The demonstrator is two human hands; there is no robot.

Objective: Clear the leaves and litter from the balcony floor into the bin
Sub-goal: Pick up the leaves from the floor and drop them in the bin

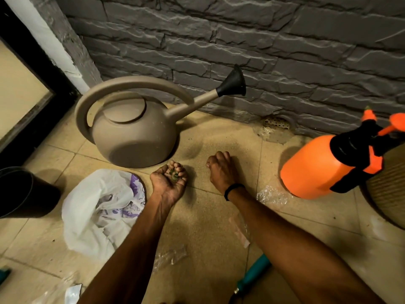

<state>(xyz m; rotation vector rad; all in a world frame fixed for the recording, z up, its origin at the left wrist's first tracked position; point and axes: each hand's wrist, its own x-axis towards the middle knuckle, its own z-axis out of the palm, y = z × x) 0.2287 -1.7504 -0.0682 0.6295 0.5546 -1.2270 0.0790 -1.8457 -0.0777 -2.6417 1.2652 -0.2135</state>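
My left hand [169,179] lies palm up on the tiled floor [219,216], fingers curled round a small clump of green leaf bits [174,174]. To its right, my right hand [221,169] is knuckles up with its fingers curled down to the floor; anything under the fingertips is hidden. A dark bin [22,191] stands at the left edge. A crumpled white plastic bag [98,211] lies between the bin and my left arm. Clear plastic wrappers lie by my right wrist [271,195] and between my arms [169,257].
A beige watering can [131,132] stands just beyond my hands against the grey stone wall [241,40]. At the right an orange pressure sprayer [322,165] leans on a woven pot [388,189]. A floor drain [276,122] sits at the wall. A teal tool handle [254,273] lies near me.
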